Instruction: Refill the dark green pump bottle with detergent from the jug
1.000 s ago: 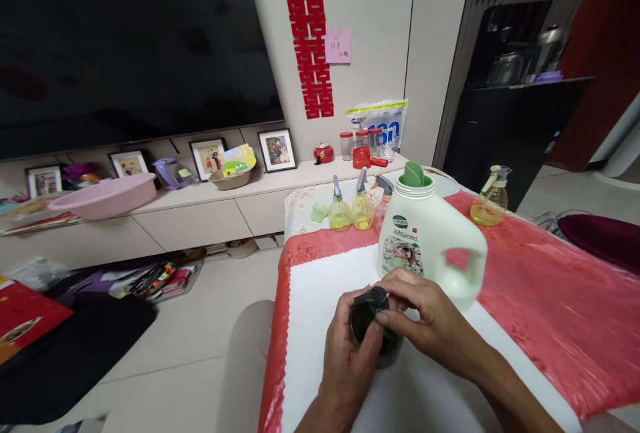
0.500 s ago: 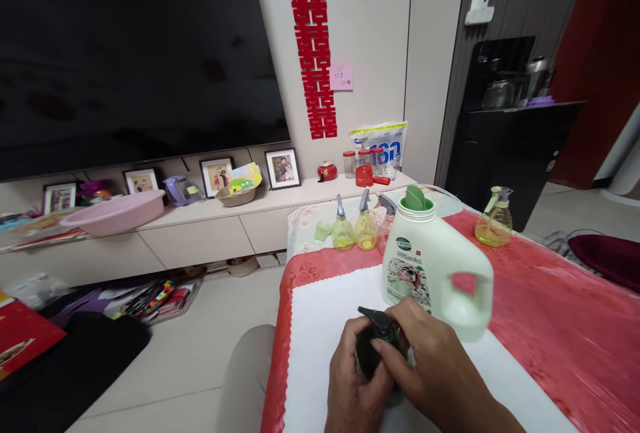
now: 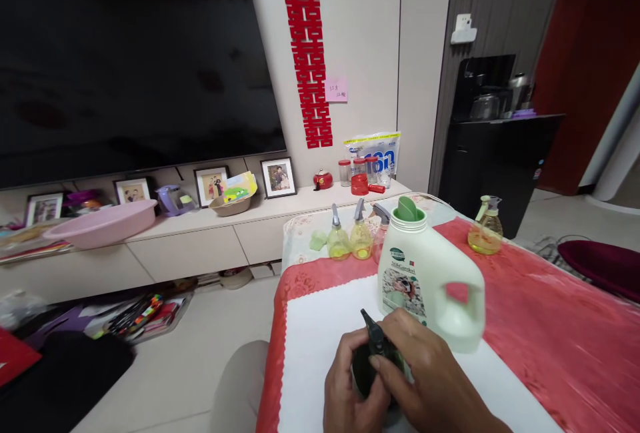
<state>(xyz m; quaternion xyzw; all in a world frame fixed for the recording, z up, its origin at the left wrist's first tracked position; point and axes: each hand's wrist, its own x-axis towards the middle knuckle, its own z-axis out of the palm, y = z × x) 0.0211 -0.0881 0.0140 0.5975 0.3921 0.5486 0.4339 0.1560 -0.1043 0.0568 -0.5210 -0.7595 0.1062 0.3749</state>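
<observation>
A dark green pump bottle (image 3: 364, 367) stands low on the white mat (image 3: 320, 326), its body mostly covered by my fingers. My left hand (image 3: 353, 383) wraps round the bottle's side. At its top, my right hand (image 3: 420, 369) grips the collar of the black pump head (image 3: 375, 336) between thumb and fingers. Just beyond my hands is a large pale green jug (image 3: 430, 273) with a printed label and a handle. A green cap (image 3: 409, 209) sits tilted in the jug's mouth.
Spray bottles (image 3: 361, 236) with yellowish liquid stand behind the jug, beside a pale green lump (image 3: 319, 240). Another spray bottle (image 3: 486, 229) is on the red tablecloth (image 3: 530, 313) at right. Beyond, a low cabinet (image 3: 200, 243) holds a pink basin (image 3: 107, 221) and picture frames.
The pump's nozzle has turned from pointing left to pointing more away from me. Both hands stay on the bottle. The whole view has shifted slightly.
</observation>
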